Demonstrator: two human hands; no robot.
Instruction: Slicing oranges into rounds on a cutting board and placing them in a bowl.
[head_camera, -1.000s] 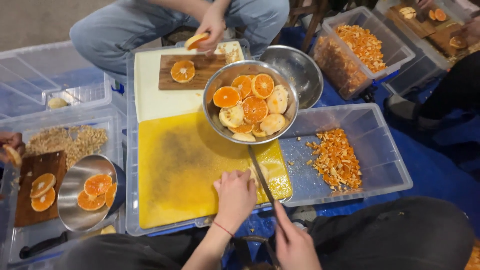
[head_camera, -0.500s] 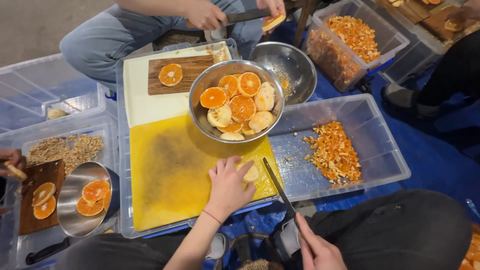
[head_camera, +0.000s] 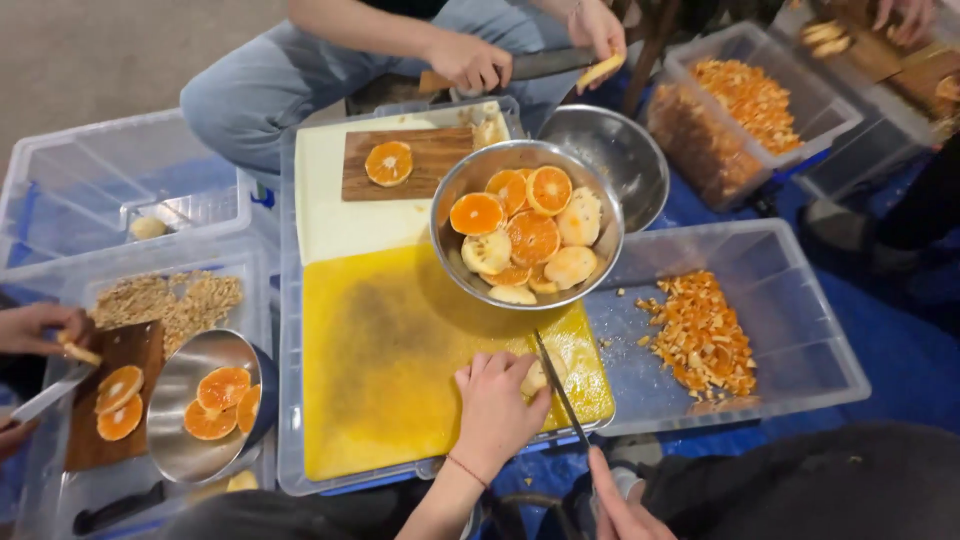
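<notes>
The head camera looks down at my two hands over a yellow cutting board (head_camera: 400, 370). My left hand (head_camera: 497, 408) lies flat on the board, near its front edge, with the fingers curled over a small pale piece of fruit (head_camera: 537, 376). It presses the piece down and keeps it from sliding. My right hand (head_camera: 618, 505) is at the bottom of the picture, closed around the handle of a knife (head_camera: 560, 390). The thin blade points away from me and sits just beside the piece, touching or almost touching it; I cannot tell which.

Right behind my hands is a metal bowl (head_camera: 610, 245) full of orange slices (head_camera: 530, 235). It sits on the far part of the board. To the right is a clear plastic bin (head_camera: 800, 330) with a pile of small chopped orange bits (head_camera: 700, 335) in it.

I think the good way to cut here is slow and neat. I should tuck my fingertips back so the blade meets the fruit and not my fingers. The board looks wet and stained, so the piece could slip; I should hold it firmly and cut straight down. Other people sit around me with their own boards and bowls, so I should keep my knife low.
</notes>
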